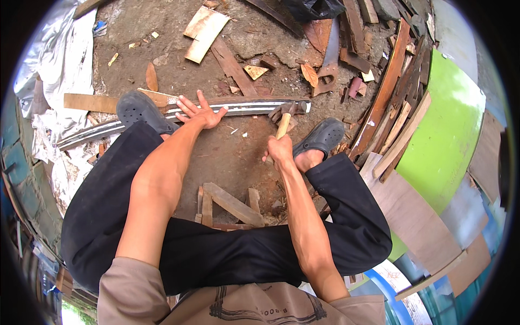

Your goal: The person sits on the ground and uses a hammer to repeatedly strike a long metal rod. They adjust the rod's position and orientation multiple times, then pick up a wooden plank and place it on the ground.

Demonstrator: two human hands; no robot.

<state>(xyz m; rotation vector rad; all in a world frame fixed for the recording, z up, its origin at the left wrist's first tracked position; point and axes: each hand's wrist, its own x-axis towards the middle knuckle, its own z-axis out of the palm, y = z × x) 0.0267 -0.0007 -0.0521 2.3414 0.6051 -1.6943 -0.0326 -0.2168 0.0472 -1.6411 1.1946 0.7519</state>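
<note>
My right hand (280, 148) is closed round the pale wooden handle of a hammer (283, 124). The hammer's dark metal head is over the right end of a long wooden strip (249, 108) painted with black and white stripes; whether it touches the wood I cannot tell. With fingers spread, my left hand (201, 115) presses on the middle of the strip. My left foot, in a dark clog (142, 111), rests across the strip further left. A plain wooden board (89, 102) lies along its far side.
A handsaw (327, 76) lies on the dirt beyond the strip's right end. Planks (387, 92) and a green panel (445, 132) stand at right. Near my legs is a small wooden frame (230, 205). White sheeting (59, 70) covers ground at left, and wood scraps (207, 33) lie ahead.
</note>
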